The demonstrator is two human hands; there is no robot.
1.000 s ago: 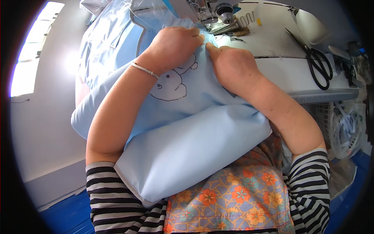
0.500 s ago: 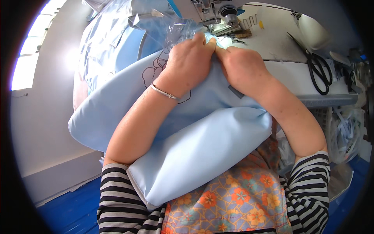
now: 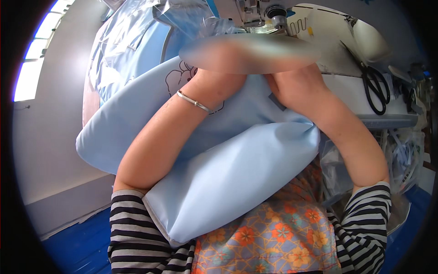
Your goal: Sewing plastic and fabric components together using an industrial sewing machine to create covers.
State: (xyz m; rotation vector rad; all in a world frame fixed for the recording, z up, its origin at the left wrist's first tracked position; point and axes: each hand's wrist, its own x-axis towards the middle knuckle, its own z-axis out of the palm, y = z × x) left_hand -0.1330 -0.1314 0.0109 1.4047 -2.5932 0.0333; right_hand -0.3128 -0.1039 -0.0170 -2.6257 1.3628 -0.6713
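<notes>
Light-blue smooth fabric (image 3: 228,178) lies in a large fold across my lap and rises to the sewing machine (image 3: 255,13). Dark line drawing (image 3: 178,80) marks its upper layer, and a small grey tag (image 3: 277,102) sticks out beside my right hand. My left hand (image 3: 219,82), with a silver bangle at the wrist, rests over the fabric just short of the machine head. Close by on the right, my right hand (image 3: 301,84) is also at the fabric. A blurred oval patch covers the fingers of both hands, so their grip is hidden.
Black scissors (image 3: 376,86) lie on the white machine table (image 3: 340,93) at the right. Clear plastic wrapping (image 3: 130,45) over more blue material stands at the far left. A plastic bag with pale strips (image 3: 404,153) hangs below the table edge at right.
Half a second ago the fingers of both hands showed pinching the fabric near the needle area; now a blur covers them. My right hand has shifted slightly right and the view has tilted a little.
</notes>
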